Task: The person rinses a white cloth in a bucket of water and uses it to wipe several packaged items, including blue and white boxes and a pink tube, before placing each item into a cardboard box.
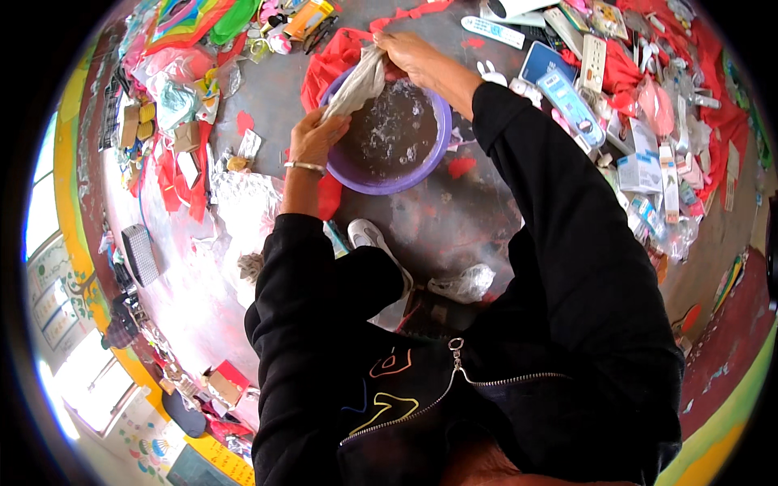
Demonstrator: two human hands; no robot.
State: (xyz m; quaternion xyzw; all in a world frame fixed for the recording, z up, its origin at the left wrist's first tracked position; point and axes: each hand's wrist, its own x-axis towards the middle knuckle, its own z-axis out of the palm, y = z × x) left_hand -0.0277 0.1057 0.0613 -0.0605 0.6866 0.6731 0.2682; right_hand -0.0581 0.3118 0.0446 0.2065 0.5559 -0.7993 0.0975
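Note:
A pale grey, wet-looking cloth (pixel 356 85) is stretched between my two hands over the far left rim of a purple basin (pixel 442 121). My left hand (pixel 316 138), with a bracelet at the wrist, grips its lower end with closed fingers. At the far rim my right hand (pixel 409 58) closes on the cloth's upper end. Murky brown water (pixel 385 134) with bubbles or foam on top fills the basin. Red cloth (pixel 328 69) lies against the basin's left side, partly hidden behind the grey one.
The basin stands on a dark, red-stained floor. Boxes, including a blue-and-white box (pixel 571 105), and red fabric crowd the right side. Bags and a rainbow-coloured item (pixel 182 24) lie far left. A clear plastic bag (pixel 463 283) rests near my shoe (pixel 369 235).

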